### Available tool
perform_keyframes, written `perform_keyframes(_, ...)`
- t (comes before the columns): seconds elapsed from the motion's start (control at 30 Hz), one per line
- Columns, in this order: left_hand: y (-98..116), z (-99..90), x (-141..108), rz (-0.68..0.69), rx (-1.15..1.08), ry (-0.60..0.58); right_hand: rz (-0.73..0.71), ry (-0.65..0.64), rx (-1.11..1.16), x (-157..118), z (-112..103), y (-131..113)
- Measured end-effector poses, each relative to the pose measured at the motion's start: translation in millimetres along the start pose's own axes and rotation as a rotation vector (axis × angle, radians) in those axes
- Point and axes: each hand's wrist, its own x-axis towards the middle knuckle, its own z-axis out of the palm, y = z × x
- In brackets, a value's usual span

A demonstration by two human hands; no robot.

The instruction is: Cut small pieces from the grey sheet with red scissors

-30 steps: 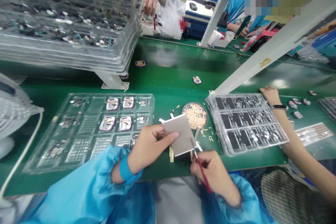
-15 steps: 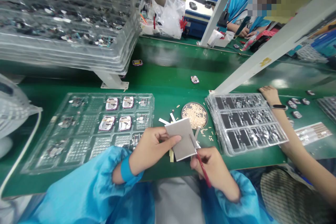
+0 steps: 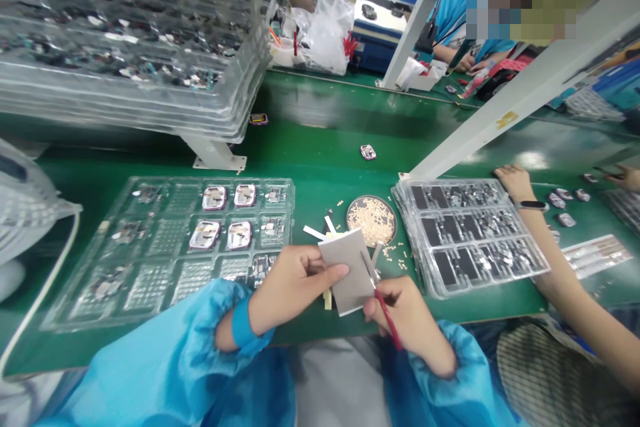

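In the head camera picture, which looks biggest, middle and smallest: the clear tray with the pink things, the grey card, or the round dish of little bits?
1. Clear tray, by far the biggest.
2. Grey card.
3. Round dish, nearly the card's size and farther away, so unsure.

The left hand [image 3: 290, 283] pinches a grey card [image 3: 347, 270]. The right hand [image 3: 407, 323] holds red tweezers [image 3: 383, 310] against it. A round dish of tiny bits [image 3: 371, 220] sits at twelve o'clock from the card.

Bright, even overhead light; white glare streaks the green belt [image 3: 320, 147] toward its far edge and glints off the clear trays [image 3: 150, 47]. Shadows are soft. Wide-angle bending curves the edges, and the left corners blur
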Motion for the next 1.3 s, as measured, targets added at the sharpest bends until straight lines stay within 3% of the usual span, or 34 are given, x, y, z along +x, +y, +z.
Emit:
perform_keyframes(0.17, -4.0, 2.0, -1.6, 0.046, -0.003, -0.042, -0.001, -0.036, 0.036, -2.0, 5.6, 0.7)
perform_keyframes(0.37, -7.7, 2.9, -2.0, 0.058, 0.157, -0.046, -0.131, -0.051, -0.003, 1.3, 8.3, 0.4)
perform_keyframes(0.57, -2.0, 1.7, -1.6, 0.068, 0.113, -0.05, -0.013, -0.05, -0.009, 4.5, 8.9, 1.4)
perform_keyframes(1.0, -2.2, 2.8, -1.3, 0.039, 0.098, -0.156, -0.096, -0.034, -0.057, 8.9, 8.0, -0.6)
perform_keyframes(1.13, -4.6, 2.4, -1.5, 0.016, 0.121, -0.14, -0.055, -0.069, -0.048, 11.0, 7.1, -0.6)
perform_keyframes(1.3, -4.2, 1.7, -3.0, 0.013, 0.116, -0.142, -0.146, -0.04, -0.113, 10.6, 7.1, -3.5)
